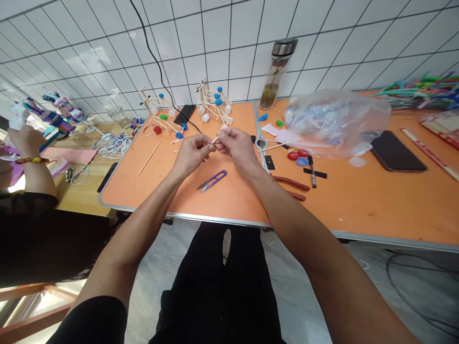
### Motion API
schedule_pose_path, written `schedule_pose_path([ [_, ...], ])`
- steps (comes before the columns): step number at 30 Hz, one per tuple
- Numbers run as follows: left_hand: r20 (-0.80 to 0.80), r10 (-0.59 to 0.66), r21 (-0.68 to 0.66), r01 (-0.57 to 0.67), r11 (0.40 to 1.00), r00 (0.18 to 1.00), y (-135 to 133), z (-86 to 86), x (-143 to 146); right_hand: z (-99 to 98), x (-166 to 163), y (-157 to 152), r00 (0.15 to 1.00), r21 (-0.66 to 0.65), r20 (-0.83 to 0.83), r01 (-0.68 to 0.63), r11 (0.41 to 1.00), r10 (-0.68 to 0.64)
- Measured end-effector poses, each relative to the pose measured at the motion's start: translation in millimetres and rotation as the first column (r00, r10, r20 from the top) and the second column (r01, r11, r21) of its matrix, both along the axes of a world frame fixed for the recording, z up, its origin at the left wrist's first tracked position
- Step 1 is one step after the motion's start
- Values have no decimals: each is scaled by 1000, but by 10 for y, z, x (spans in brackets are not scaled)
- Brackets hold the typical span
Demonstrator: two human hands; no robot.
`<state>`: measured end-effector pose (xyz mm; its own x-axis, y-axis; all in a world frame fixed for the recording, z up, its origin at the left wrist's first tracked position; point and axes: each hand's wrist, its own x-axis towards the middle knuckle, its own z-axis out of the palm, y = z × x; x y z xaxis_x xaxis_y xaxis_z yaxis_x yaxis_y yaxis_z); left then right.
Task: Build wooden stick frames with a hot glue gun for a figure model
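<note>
My left hand (193, 152) and my right hand (239, 145) meet above the orange table, fingertips closed in a pinch. Between them is a short pale stick (215, 140), gripped from both sides; its ends are hidden by the fingers. Purple thread snips (213, 181) lie just below the hands on the tabletop. A longer thin wooden stick (149, 157) rests to the left. Behind my hands stand two stick models, one with red, green and blue balls (158, 114) and another with blue and white balls (215, 102).
Right of my hands are red-handled pliers (292, 184), a black marker (312, 171), a plastic bag (333, 124) and a phone (398, 150). A glass bottle (274, 79) stands by the tiled wall. Another person's hand (27, 141) is at the far left, beside tangled cords (114, 145).
</note>
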<state>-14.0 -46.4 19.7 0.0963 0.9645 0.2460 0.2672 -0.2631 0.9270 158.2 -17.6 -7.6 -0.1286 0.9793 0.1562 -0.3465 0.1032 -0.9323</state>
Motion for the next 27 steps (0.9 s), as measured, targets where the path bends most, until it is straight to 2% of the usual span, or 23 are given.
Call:
schedule_pose_path([
  [4, 84, -97, 19, 96, 995, 992, 98, 7, 23, 0, 40, 43, 994, -67, -94, -53, 996, 46],
  [8, 207, -189, -18, 197, 980, 960, 257, -20, 74, -12, 77, 115, 980, -91, -179, -106, 990, 88],
  [11, 268, -213, -67, 238, 969, 940, 367, -98, 84, -23, 100, 158, 993, -36, -113, -27, 999, 23],
  [13, 263, -204, -85, 233, 969, 943, 405, -152, 68, -21, 109, 165, 997, 88, 22, 74, 993, -76],
  [16, 223, -189, -77, 210, 975, 956, 408, -192, 30, 6, 103, 128, 952, 303, 189, 177, 937, -241],
  [18, 164, -152, -29, 159, 987, 975, 388, -191, 11, 31, 88, 78, 923, 368, 240, 201, 908, -301],
  [21, 7, -30, 134, 29, 991, 1000, 349, -178, 3, 51, 63, 5, 887, 403, 308, 207, 891, -345],
  [23, -116, 55, 262, -23, 965, 992, 324, -178, 11, 45, 52, -24, 866, 422, 337, 213, 881, -371],
  [25, -208, 99, 350, -21, 937, 973, 304, -190, 20, 32, 45, -35, 857, 426, 345, 221, 877, -383],
  [27, -263, 96, 380, 12, 925, 960, 293, -210, 26, 23, 40, -36, 861, 415, 336, 227, 881, -381],
])
